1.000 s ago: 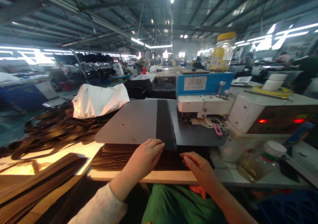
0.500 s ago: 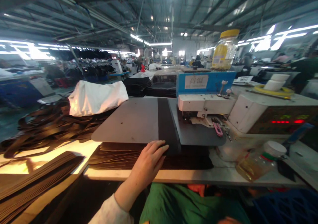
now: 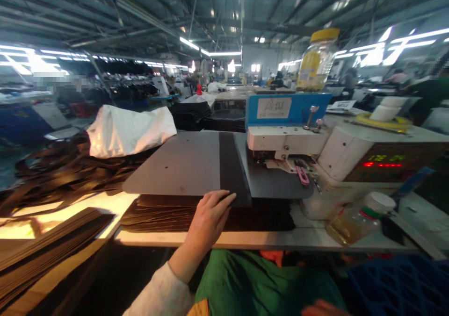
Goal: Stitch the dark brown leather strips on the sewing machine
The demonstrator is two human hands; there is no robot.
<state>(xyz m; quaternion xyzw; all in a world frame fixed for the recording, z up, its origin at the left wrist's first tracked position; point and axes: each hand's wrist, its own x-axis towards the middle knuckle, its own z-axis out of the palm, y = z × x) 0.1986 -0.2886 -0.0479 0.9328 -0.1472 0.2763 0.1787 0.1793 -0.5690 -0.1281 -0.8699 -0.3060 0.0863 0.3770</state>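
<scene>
My left hand [image 3: 210,215] is at the front edge of a flat grey plate [image 3: 185,164]. Its fingers are bent over the near end of a dark fabric strip [image 3: 229,161], which runs front to back across the plate; the thumb is hidden. To the right of the strip stands a sewing machine head [image 3: 280,140], with pink thread snips [image 3: 301,175] lying by it. Under the plate are stacked dark fabric pieces [image 3: 164,215]. At the bottom edge, low by the green-clad lap [image 3: 259,283], only a blurred part of my right hand [image 3: 322,308] shows.
A control box [image 3: 393,161] with red and green digits is on the right, with a liquid-filled jar [image 3: 351,225] before it. A yellow-lidded jar [image 3: 317,61] tops the machine. White cloth [image 3: 129,131], tangled dark strips [image 3: 59,175] and folded brown fabric [image 3: 59,246] lie left.
The view has tilted and shifted slightly, so the table appears higher and further left. My left hand stays at the strip's near end. My right hand still shows only at the bottom edge.
</scene>
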